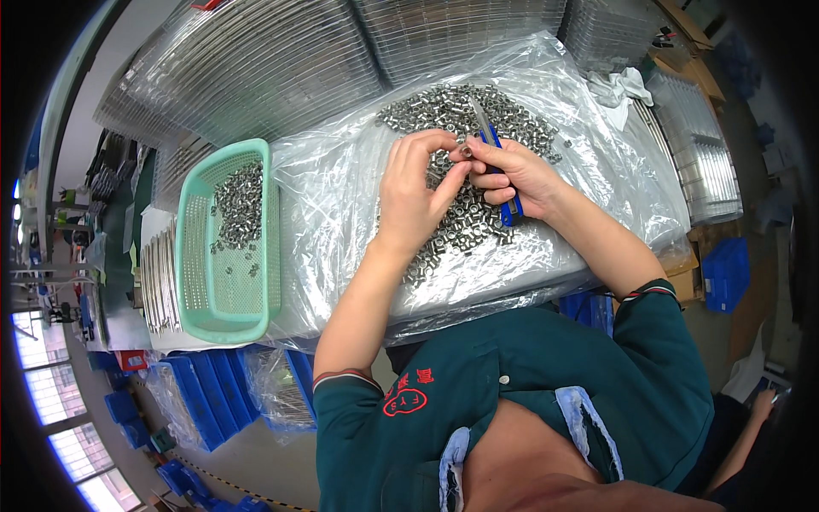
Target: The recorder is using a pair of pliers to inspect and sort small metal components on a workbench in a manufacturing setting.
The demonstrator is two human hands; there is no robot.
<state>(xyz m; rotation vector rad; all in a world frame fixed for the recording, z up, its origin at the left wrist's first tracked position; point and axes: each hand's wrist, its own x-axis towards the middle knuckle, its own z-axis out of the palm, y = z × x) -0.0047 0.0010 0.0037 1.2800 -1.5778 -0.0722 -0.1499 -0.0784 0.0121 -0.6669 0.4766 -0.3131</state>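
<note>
My left hand (415,183) pinches a small metal ring-shaped part (466,151) between thumb and fingertips, over a heap of similar parts. Against the same piece rest the thumb and finger of my right hand (519,176). A blue utility knife (496,162) lies in the curled fingers of that right hand, its blade out and pointing away from me. Under both hands spreads the pile of small shiny metal parts (465,229) on clear plastic sheeting (324,196). What the left fingers hide of the held part I cannot make out.
A green plastic basket (189,247) with more small metal parts stands left of the sheeting. Stacked clear trays (256,72) rise along the back. More trays (695,158) and a white cloth (621,90) sit at right. Blue bins (209,392) are below the table; another person's arm (746,439) shows lower right.
</note>
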